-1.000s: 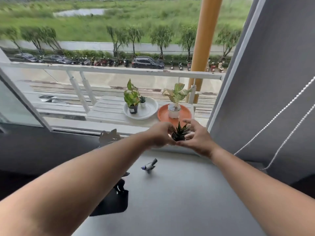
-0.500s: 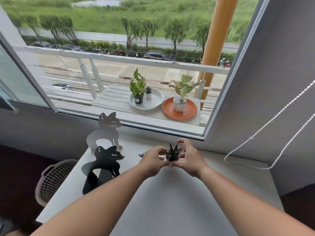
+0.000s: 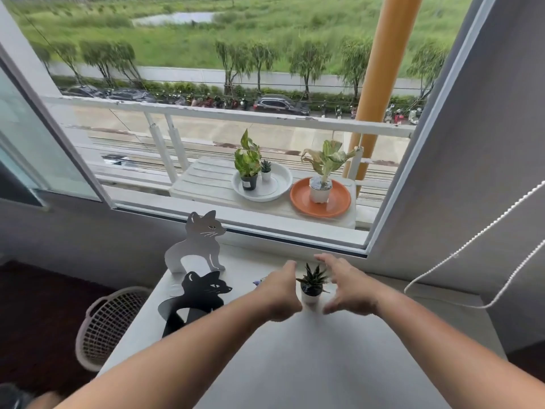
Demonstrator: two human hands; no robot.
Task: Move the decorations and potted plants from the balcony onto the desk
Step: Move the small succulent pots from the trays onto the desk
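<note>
Desk (image 3: 339,364) seemingly clear rightward; cat cutouts (image 3: 200,278) crowd its left.

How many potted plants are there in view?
4. One succulent on the desk between the hands; two on the white tray outside, leafy and tiny; one on the orange tray.

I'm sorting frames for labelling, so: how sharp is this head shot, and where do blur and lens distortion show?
Head view: even daylight, no glare; the small succulent pot on the desk and the plants on the orange saucer are sharp. The right hand is motion-smeared, its fingers soft; the left hand less so. Wide-angle bending curves the window frame and smears the trees at upper left.
</note>
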